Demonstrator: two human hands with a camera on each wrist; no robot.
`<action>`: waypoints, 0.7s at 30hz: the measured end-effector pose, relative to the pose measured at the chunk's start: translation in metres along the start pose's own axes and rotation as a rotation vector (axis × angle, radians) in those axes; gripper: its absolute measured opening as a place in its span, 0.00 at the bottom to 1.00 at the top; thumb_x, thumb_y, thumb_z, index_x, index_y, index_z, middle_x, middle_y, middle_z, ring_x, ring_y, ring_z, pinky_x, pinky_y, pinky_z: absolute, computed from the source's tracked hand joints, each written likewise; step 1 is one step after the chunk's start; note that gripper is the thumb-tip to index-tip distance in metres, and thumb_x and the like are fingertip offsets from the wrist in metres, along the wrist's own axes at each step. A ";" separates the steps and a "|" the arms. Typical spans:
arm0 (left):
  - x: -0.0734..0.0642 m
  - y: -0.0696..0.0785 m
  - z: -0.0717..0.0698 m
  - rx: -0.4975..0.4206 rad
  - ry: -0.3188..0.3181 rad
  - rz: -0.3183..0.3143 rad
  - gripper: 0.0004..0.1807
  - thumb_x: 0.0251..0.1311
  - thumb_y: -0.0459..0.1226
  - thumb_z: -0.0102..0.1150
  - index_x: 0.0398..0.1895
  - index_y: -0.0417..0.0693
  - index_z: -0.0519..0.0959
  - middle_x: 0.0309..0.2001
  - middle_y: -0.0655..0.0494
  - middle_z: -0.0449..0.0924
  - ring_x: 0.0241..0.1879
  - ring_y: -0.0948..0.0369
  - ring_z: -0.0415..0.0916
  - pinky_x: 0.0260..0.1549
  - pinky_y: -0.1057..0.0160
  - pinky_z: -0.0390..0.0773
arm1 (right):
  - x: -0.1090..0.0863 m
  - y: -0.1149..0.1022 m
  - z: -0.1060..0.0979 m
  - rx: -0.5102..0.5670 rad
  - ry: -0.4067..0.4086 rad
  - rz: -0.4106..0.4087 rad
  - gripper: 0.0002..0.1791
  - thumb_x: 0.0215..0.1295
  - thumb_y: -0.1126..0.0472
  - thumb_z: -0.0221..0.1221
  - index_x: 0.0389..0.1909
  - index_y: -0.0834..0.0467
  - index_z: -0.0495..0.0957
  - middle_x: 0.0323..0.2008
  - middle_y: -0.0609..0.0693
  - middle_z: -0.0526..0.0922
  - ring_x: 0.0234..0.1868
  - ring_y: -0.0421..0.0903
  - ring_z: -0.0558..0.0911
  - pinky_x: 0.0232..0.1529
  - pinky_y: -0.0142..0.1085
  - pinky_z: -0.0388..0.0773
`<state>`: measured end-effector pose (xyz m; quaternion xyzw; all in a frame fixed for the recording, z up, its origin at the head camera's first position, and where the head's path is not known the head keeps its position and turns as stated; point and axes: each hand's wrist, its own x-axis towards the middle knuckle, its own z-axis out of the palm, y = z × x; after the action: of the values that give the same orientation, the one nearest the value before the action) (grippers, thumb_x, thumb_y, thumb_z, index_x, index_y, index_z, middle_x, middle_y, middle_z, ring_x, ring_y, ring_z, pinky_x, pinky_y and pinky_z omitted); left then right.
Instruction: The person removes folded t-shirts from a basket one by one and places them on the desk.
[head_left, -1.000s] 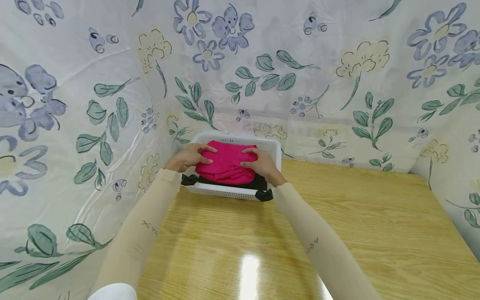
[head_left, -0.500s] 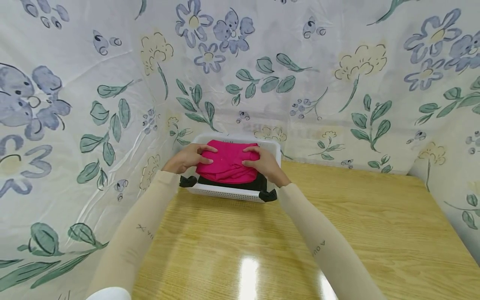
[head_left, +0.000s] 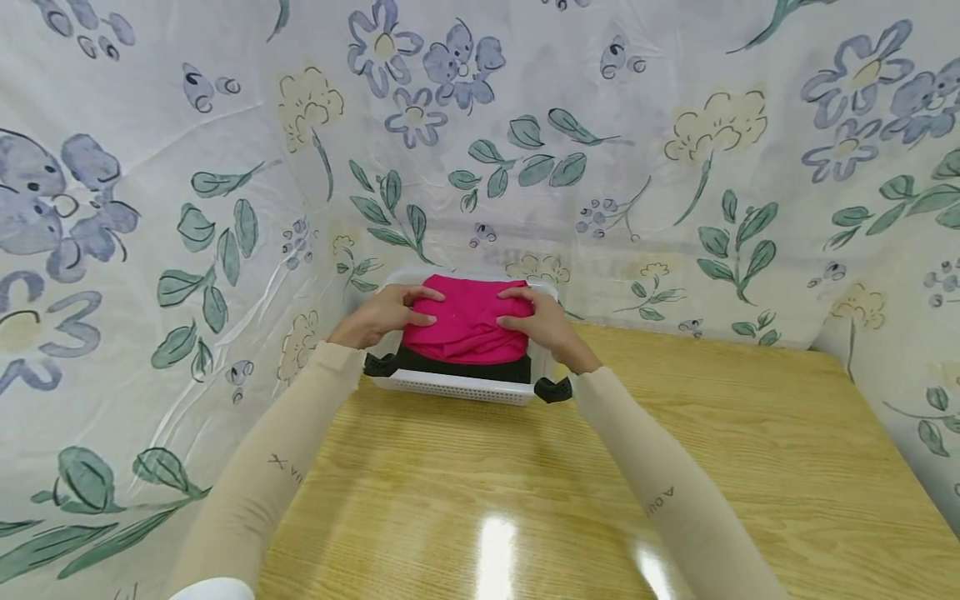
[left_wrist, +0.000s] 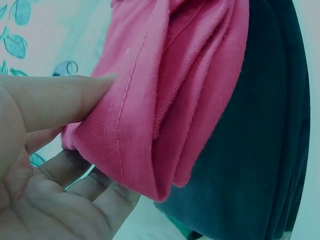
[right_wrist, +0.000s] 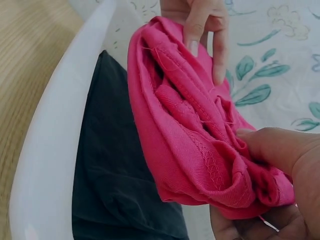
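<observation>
A folded bright pink garment (head_left: 465,321), with stitched hems showing in both wrist views, is held over a white basket (head_left: 457,386). At its left end my left hand (head_left: 381,315) grips it, with the thumb (left_wrist: 65,100) on one face and the fingers behind. My right hand (head_left: 547,321) grips the opposite end; its thumb (right_wrist: 277,147) presses on the folds. Below and in front of the pink garment, dark folded cloth (head_left: 465,365) lies inside the basket. In the right wrist view the pink garment stands tilted beside this dark cloth (right_wrist: 117,165).
The basket stands on a wood-grain table (head_left: 450,467), near the back left corner. Floral sheeting (head_left: 600,167) rises behind it and along the left side. Black pieces (head_left: 553,390) sit at both wrists, close to the basket's front rim.
The pink garment has shifted slightly right and up, and more dark cloth shows below it. My right hand has moved a little right with its end; my left hand keeps its grip.
</observation>
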<state>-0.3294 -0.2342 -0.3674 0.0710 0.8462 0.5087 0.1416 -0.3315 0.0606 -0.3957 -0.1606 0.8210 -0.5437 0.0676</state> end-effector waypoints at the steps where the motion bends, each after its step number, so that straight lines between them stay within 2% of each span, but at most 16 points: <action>1: 0.000 0.001 0.001 0.001 -0.001 0.005 0.26 0.66 0.30 0.65 0.68 0.44 0.76 0.70 0.43 0.66 0.58 0.51 0.65 0.51 0.61 0.72 | -0.001 0.000 -0.002 0.003 -0.001 0.001 0.24 0.67 0.57 0.70 0.64 0.49 0.79 0.71 0.52 0.69 0.65 0.51 0.70 0.56 0.44 0.75; 6: 0.002 0.006 0.008 0.017 -0.002 0.024 0.25 0.66 0.31 0.66 0.67 0.47 0.78 0.59 0.44 0.74 0.48 0.54 0.67 0.41 0.63 0.72 | -0.008 0.001 -0.012 -0.008 0.011 0.016 0.25 0.67 0.55 0.70 0.64 0.47 0.79 0.71 0.51 0.70 0.65 0.51 0.70 0.58 0.46 0.75; 10: 0.003 0.014 0.016 0.038 -0.002 0.053 0.24 0.66 0.31 0.67 0.66 0.46 0.78 0.53 0.46 0.76 0.41 0.56 0.66 0.34 0.66 0.71 | -0.013 0.002 -0.022 -0.016 0.016 0.023 0.25 0.66 0.54 0.71 0.63 0.46 0.79 0.69 0.51 0.72 0.60 0.51 0.75 0.55 0.45 0.76; 16: 0.005 0.022 0.025 0.066 -0.013 0.084 0.24 0.66 0.32 0.67 0.65 0.47 0.79 0.51 0.45 0.77 0.40 0.55 0.67 0.35 0.65 0.73 | -0.019 0.005 -0.036 0.001 0.012 0.015 0.25 0.66 0.54 0.71 0.63 0.46 0.80 0.65 0.50 0.74 0.53 0.50 0.79 0.50 0.41 0.77; 21: 0.007 0.027 0.034 0.072 -0.014 0.104 0.24 0.66 0.32 0.68 0.65 0.48 0.79 0.53 0.45 0.77 0.44 0.54 0.69 0.37 0.64 0.74 | -0.024 0.006 -0.046 -0.009 0.023 0.013 0.25 0.66 0.55 0.71 0.63 0.46 0.80 0.58 0.52 0.79 0.45 0.49 0.80 0.45 0.38 0.77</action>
<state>-0.3261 -0.1911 -0.3594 0.1232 0.8581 0.4843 0.1182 -0.3231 0.1106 -0.3845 -0.1492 0.8252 -0.5414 0.0612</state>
